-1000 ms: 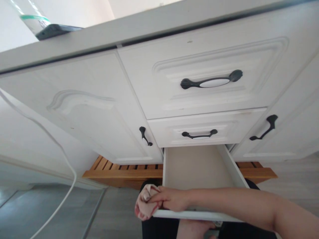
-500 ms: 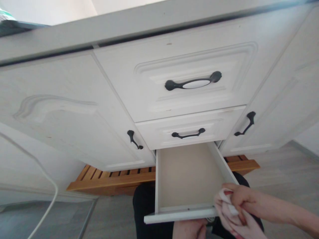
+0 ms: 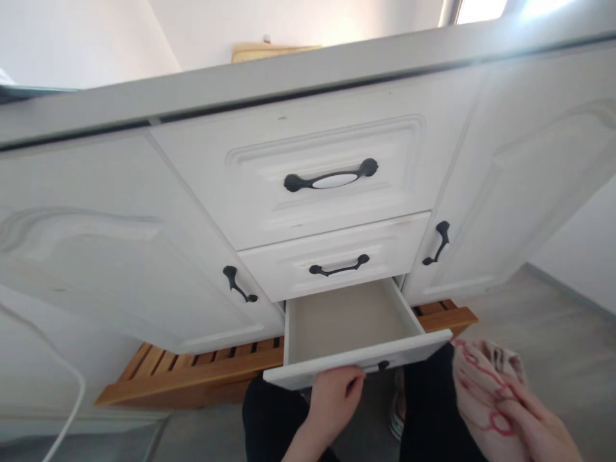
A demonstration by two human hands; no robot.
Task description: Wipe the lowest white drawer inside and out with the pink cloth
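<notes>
Your left hand [image 3: 333,393] is at the front of the low drawer [image 3: 344,321], which is pulled out. Its fingers are curled in next to the black handle [image 3: 384,365] and hide part of it — you cannot tell from here if they are wrapped around it.

Your right hand [image 3: 539,431] is holding a soft pink cloth [image 3: 488,388] with red lines on it. Those fingers are pinched on the cloth. The cloth is bunched up, off to the right of the drawer and near your right leg [image 3: 430,407] in black.

The low drawer sticks out over your legs, with its inside showing. Right above it is a small shut drawer [image 3: 337,256], then a big shut drawer [image 3: 332,173]. White doors are on both sides — the left door [image 3: 120,269] and the right door [image 3: 520,173]. A brown wood bench [image 3: 192,378] with slats is down low, behind the open drawer.
</notes>
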